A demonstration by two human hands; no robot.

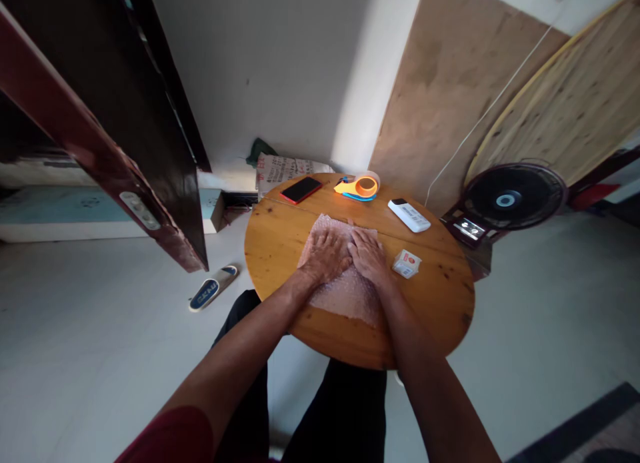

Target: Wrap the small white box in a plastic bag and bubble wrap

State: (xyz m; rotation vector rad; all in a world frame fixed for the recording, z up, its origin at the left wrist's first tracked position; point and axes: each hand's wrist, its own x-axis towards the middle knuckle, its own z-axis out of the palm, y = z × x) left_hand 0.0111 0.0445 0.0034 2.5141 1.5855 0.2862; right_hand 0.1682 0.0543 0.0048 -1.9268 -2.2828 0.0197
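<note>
On the round table [270, 249], bubble wrap [345, 295] is best smoothed outward under the ungripping, flattened left hand [326, 257] and right hand [369, 253].

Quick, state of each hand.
Left hand: open, palm down on the bubble wrap, holding nothing.
Right hand: open, palm down on the same wrap, holding nothing.

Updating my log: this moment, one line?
left hand: flat on bubble wrap | right hand: same | small box: right of wrap | tape dispenser: beyond wrap
</note>
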